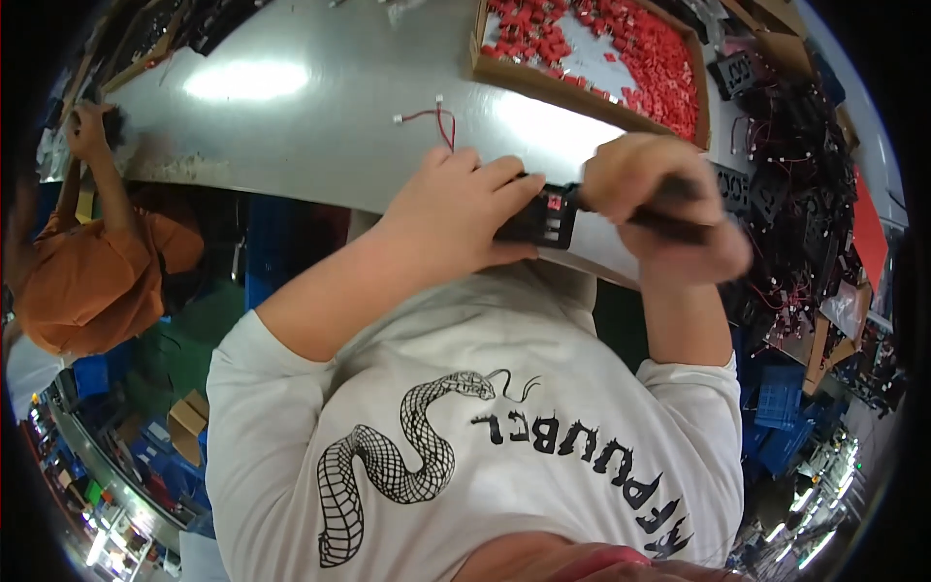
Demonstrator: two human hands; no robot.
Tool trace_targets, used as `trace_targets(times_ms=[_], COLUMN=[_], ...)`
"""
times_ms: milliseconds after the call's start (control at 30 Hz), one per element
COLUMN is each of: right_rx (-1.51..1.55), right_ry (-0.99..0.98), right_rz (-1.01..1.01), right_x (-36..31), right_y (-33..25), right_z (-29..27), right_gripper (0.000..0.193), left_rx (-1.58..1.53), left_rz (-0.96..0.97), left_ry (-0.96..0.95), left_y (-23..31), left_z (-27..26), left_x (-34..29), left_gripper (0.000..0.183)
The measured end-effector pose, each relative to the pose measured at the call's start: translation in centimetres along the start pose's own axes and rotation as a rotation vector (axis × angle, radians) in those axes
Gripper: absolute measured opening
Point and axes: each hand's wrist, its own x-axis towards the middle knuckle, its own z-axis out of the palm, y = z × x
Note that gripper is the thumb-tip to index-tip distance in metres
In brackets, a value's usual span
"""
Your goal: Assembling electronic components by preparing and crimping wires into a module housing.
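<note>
My left hand [456, 209] is closed around a small black plastic housing [545, 231] at the table's near edge. A small red part [555, 203] sits in the housing, beside several pale slots. From the far side of my left hand, a thin dark red wire [452, 131] with small white connectors runs onto the table. My right hand [669, 209], smeared by motion, grips a black-handled tool [679, 199]. Its dark end reaches the housing beside the red part; the blur hides what kind of tool it is.
A shallow cardboard tray [592, 102] of small red parts lies at the far right of the metal table [320, 126]. Black housings with wires [766, 179] are heaped on the right. Another person in orange [107, 272] works at the left. Blue crates [781, 398] stand low at right.
</note>
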Motion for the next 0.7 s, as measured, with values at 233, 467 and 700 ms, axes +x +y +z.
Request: trace_targets(times_ms=[233, 467, 700], right_rx=[0.165, 0.309, 0.15], right_ry=[0.535, 0.36, 0.428], right_rz=[-0.119, -0.277, -0.272], right_x=[-3.0, -3.9, -3.6], right_y=[1.9, 3.8, 3.7], right_z=[1.4, 0.9, 2.0], right_gripper=[0.083, 0.087, 0.077], left_rx=[0.056, 0.071, 0.071], left_rz=[-0.025, -0.025, -0.021], left_ry=[0.074, 0.069, 0.067], left_y=[0.6, 0.6, 0.7], left_z=[0.1, -0.1, 0.0], left_x=[-0.3, -0.2, -0.1], left_gripper=[0.066, 0.066, 0.064])
